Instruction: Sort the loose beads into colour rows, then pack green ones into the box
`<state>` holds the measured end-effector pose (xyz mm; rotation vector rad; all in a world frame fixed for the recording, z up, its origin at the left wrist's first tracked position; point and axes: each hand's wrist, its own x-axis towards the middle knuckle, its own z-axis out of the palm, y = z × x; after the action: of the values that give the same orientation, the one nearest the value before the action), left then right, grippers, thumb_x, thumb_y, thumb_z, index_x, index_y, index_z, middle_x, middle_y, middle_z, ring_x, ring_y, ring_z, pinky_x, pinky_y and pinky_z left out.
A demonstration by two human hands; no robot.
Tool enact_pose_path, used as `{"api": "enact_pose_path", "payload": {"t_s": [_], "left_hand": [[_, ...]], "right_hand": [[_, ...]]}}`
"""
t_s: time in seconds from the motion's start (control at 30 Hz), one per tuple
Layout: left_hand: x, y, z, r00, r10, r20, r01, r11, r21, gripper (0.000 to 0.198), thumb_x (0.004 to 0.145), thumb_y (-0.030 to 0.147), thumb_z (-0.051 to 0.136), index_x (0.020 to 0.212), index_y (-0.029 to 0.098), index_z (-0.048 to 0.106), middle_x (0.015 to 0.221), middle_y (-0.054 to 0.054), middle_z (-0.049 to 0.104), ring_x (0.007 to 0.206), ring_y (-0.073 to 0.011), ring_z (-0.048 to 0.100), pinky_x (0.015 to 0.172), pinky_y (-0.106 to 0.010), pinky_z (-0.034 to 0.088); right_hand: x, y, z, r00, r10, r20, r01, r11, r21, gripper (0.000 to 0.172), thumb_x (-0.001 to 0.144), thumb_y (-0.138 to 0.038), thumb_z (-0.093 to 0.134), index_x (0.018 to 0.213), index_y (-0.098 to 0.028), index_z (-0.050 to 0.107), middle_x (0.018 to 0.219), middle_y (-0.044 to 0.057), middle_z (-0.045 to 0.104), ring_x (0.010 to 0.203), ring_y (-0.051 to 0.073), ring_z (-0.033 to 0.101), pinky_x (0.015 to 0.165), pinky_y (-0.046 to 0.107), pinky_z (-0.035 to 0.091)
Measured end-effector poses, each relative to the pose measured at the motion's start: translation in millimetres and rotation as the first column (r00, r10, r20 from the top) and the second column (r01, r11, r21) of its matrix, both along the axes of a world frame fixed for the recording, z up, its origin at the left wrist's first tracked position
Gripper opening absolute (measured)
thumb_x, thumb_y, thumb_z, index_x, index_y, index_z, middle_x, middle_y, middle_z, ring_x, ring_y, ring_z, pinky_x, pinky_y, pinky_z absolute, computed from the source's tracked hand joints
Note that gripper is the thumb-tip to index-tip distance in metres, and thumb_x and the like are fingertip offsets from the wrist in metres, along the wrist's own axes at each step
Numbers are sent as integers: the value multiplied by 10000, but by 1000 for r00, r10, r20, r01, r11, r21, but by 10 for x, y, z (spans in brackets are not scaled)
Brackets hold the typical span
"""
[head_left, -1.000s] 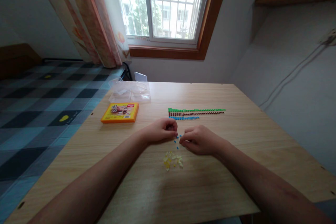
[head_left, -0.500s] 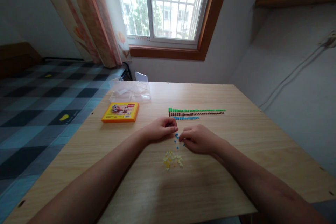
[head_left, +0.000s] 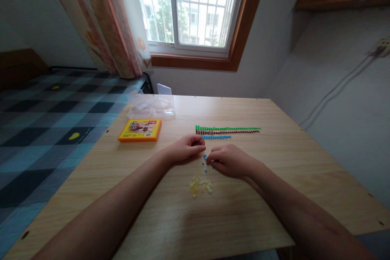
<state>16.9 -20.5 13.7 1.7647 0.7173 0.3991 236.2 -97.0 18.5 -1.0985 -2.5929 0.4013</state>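
Observation:
Small blue toy-brick pieces [head_left: 206, 171] lie loose on the table between my hands. My right hand [head_left: 233, 161] is closed in a pinch, its fingertips down among them; whatever is between the fingertips is too small to make out. To the left, my left hand [head_left: 187, 147] rests on the table with its fingers curled and the thumb pointing toward the loose pieces. Its palm is hidden. Just beyond that hand runs a short row of blue pieces [head_left: 217, 137]. Behind it are longer rows of brown pieces [head_left: 225, 132] and green pieces [head_left: 228, 128].
Nearer to me lies a scatter of pale and yellow pieces [head_left: 200, 185]. At the left stand a yellow-orange box [head_left: 139, 130] and, behind it, a clear plastic case [head_left: 150, 105] with raised lids. A bed [head_left: 45, 130] adjoins the table's left side.
My right hand has shifted very slightly left over the loose blue pieces. The left hand stays almost in place, and the rows look the same.

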Motion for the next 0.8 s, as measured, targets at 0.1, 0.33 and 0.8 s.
{"api": "enact_pose_path", "payload": {"t_s": [0.1,0.33,0.8], "left_hand": [[3,4,-8,1000,-1,6,0,1000,20,215,837,366,623,837,159,565,611,56,445,523,-76,372,473,-203,252],[2,-10,-9,1000,4,28,-5,1000,17,232,839,390,621,845,167,558,590,69,424,498,-74,356,471,-206,227],[9,-17,-18,998,23,52,-23,1000,-1,229,831,387,626,833,168,561,581,65,435,489,-75,355,467,-207,222]], "right_hand": [[-14,11,8,1000,-9,16,9,1000,14,187,940,-173,578,972,-237,751,919,13,737,754,128,617,680,248,377],[-48,24,7,998,-18,64,14,997,70,146,954,-211,605,915,-238,744,888,1,723,723,118,591,656,256,345],[-78,28,9,998,-15,59,9,995,98,129,945,-198,612,895,-221,729,941,9,704,741,118,569,659,255,335]]}}
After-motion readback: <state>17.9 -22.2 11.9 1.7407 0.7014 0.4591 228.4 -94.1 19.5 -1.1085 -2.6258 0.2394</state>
